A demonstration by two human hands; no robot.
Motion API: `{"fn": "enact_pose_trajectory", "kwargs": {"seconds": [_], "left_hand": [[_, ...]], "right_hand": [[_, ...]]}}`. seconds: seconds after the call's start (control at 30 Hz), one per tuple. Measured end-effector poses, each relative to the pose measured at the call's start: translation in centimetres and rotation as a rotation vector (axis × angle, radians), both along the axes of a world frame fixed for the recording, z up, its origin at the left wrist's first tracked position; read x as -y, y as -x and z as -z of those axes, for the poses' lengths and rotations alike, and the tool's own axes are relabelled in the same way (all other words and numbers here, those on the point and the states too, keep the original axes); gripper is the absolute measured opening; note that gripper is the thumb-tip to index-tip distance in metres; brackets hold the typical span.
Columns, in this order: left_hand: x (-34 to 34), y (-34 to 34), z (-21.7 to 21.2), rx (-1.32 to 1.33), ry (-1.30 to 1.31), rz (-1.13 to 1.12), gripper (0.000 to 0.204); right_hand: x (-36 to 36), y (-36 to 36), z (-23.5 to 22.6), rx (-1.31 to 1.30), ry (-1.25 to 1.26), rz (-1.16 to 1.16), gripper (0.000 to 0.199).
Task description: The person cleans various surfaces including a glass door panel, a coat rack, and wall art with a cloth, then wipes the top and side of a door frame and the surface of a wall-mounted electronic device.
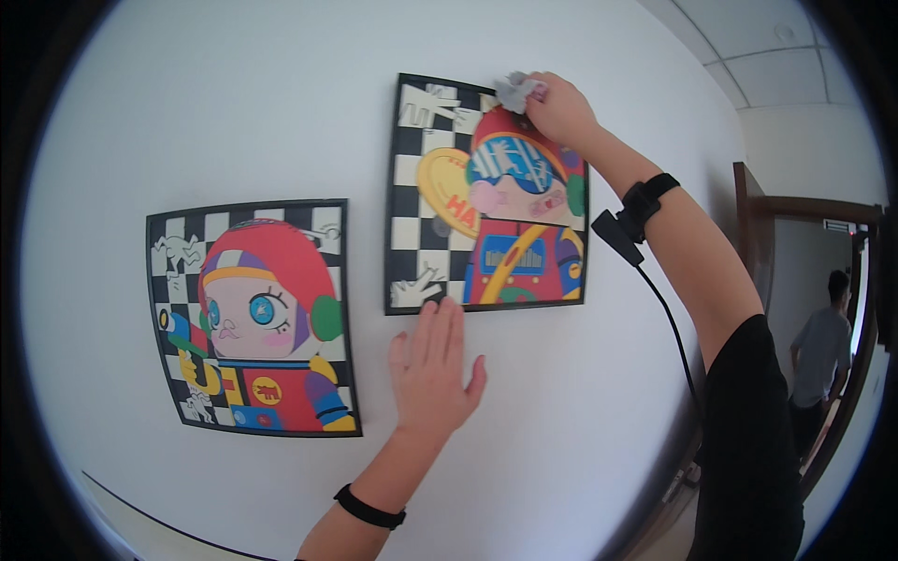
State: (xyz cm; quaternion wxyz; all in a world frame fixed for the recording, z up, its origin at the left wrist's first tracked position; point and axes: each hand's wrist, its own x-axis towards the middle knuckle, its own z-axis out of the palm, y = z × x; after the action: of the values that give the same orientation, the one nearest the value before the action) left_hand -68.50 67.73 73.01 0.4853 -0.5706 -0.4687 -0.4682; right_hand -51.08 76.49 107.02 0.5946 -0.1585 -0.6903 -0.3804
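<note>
On the white wall hangs a black-framed picture (440, 201) of a cartoon figure in a red helmet and blue goggles over a checkered ground. My right hand (561, 107) grips a crumpled grey cloth (517, 92) against the top edge of this frame. The fingers are closed round the cloth, and part of it is hidden. My left hand (432, 374) lies with fingers stretched out, its fingertips at the frame's lower edge. A second framed picture (262, 318), of a cartoon face with big blue eyes, hangs lower and to the left of my left hand.
From a black wrist strap (645, 201) on my right arm, a dark cable (666, 309) hangs down. An open brown doorway (762, 243) stands to the right, with a person (823, 346) in grey beyond it. A dark-edged pale surface (154, 528) lies at the lower left.
</note>
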Motion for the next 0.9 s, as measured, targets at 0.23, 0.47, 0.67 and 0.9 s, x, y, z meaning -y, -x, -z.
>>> {"fn": "enact_pose_trajectory", "kwargs": {"seconds": [0.23, 0.47, 0.67, 0.9], "left_hand": [[0.0, -3.4, -0.3, 0.032, 0.045, -0.170, 0.068], [1.2, -4.9, -0.8, 0.049, 0.085, -0.493, 0.065], [0.3, -4.3, 1.6, 0.079, 0.100, -0.623, 0.053], [-4.4, -21.2, 23.2, 0.161, 0.499, -0.050, 0.038]], "right_hand": [[-2.3, -19.9, 3.0, -0.142, 0.817, 0.089, 0.035], [3.3, -39.2, 15.9, -0.209, 1.180, -1.019, 0.037], [6.9, -56.5, 26.6, -0.136, 1.309, -1.069, 0.028], [5.0, -71.2, 72.3, -1.037, 1.726, -0.923, 0.023]]}}
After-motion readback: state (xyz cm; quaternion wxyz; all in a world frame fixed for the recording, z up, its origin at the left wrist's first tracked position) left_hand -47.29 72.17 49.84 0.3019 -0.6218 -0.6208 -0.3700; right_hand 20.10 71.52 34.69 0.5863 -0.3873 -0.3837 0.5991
